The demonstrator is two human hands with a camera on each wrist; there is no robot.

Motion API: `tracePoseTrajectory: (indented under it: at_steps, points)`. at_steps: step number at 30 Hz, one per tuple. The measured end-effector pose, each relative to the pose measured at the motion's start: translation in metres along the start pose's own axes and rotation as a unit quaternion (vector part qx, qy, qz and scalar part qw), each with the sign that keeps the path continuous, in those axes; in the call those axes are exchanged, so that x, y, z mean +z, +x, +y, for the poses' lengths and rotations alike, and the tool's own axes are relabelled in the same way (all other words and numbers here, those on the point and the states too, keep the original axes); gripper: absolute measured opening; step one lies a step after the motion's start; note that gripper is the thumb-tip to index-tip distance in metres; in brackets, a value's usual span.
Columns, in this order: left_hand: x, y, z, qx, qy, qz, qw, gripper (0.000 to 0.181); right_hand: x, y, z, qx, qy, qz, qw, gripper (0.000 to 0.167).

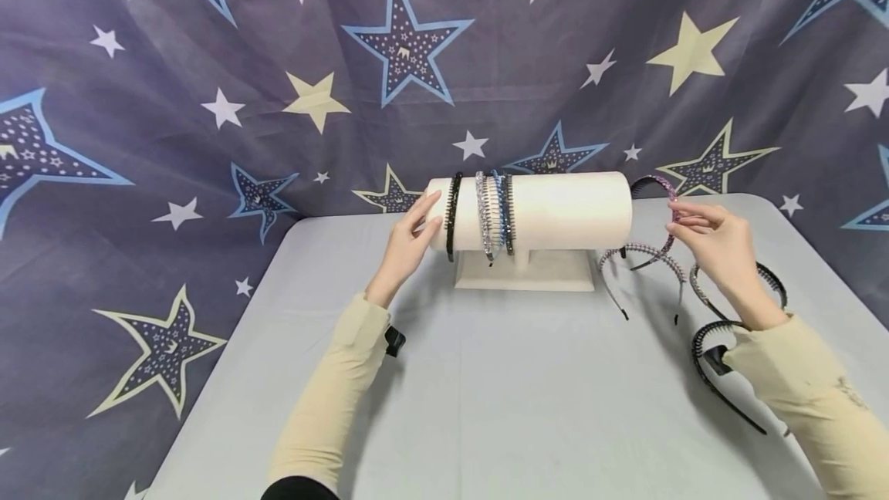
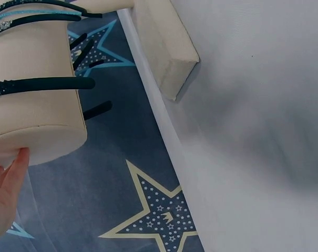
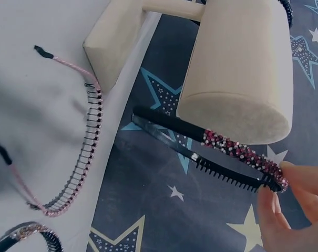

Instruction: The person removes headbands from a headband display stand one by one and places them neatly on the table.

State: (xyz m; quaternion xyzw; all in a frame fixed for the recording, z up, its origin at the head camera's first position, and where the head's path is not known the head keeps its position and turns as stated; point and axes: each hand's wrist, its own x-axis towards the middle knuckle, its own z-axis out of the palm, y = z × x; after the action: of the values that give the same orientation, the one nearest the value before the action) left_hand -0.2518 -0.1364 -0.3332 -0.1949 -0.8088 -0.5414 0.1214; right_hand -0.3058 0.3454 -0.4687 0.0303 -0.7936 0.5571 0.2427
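Observation:
A white cylindrical holder (image 1: 569, 211) on a stand carries several headbands: a black one (image 1: 453, 216) near its left end, then silver (image 1: 484, 214), blue (image 1: 498, 211) and dark ones side by side. My left hand (image 1: 406, 249) touches the holder's left end, its fingertips against the end face in the left wrist view. At the right end, my right hand (image 1: 718, 249) pinches a pink-and-black glittering headband (image 3: 243, 152) between thumb and fingers. That headband hangs just off the holder's right end face (image 3: 235, 118), apart from it.
On the table's right side lie a pink toothed headband (image 1: 642, 249) below the held one, a dark headband (image 1: 774, 284) and a black one (image 1: 701, 353) beside my right sleeve. The stand's base (image 1: 524, 272) rests near the table's back edge, before a star-patterned cloth (image 1: 417, 137).

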Motion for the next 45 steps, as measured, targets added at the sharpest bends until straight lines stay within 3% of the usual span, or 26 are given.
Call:
tracePoseTrajectory:
  at_steps: [2,4,7,9,13,15,17,19,25,28,34,40,45]
  points:
    - [0.0,0.0,-0.001,0.001,0.001,-0.001,1.0,0.04,-0.001,-0.012,-0.031,0.017,-0.026,-0.008,0.9995,0.04]
    - [0.001,0.0,-0.001,0.0,0.002,-0.001,1.0,0.04,-0.003,-0.029,-0.076,0.044,-0.026,-0.024,0.9984,0.039]
    - [0.001,0.0,-0.001,-0.001,0.004,-0.001,1.0,0.04,-0.006,-0.051,-0.135,0.077,0.005,-0.05,0.9958,0.035]
    - [0.001,0.0,0.0,-0.003,0.006,0.0,1.0,0.04,-0.013,-0.045,-0.106,0.087,0.018,-0.055,0.9945,0.036]
    - [0.0,-0.001,0.0,-0.002,0.009,0.001,1.0,0.04,-0.029,-0.028,-0.024,0.093,-0.005,-0.062,0.9937,0.042]
    - [0.0,-0.001,0.0,-0.002,0.008,0.0,1.0,0.04,-0.035,-0.026,0.001,0.088,-0.024,-0.076,0.9929,0.045]
    - [0.0,-0.001,0.001,-0.003,0.009,-0.001,1.0,0.04,-0.038,-0.029,0.01,0.089,-0.024,-0.085,0.9921,0.046]
    - [0.0,-0.001,0.0,-0.004,0.009,-0.002,0.9999,0.04,-0.039,-0.037,-0.004,0.107,-0.016,-0.104,0.9887,0.045]
    - [0.001,-0.001,0.0,-0.004,0.009,0.0,0.9999,0.04,-0.036,-0.07,-0.104,0.147,0.003,-0.18,0.9725,0.037]
    - [0.001,-0.001,0.001,-0.003,0.008,0.002,1.0,0.04,-0.034,-0.079,-0.131,0.147,-0.001,-0.204,0.9677,0.036]
    - [0.001,-0.001,0.001,-0.007,0.012,0.002,0.9999,0.04,-0.035,-0.086,-0.132,0.168,0.006,-0.243,0.9555,0.031]
    - [0.0,0.0,0.001,-0.008,0.01,0.0,0.9999,0.04,-0.035,-0.09,-0.121,0.159,0.024,-0.253,0.9541,0.027]
    - [0.0,0.0,0.001,-0.006,0.014,-0.001,0.9999,0.04,-0.035,-0.093,-0.115,0.172,0.071,-0.267,0.9456,0.031]
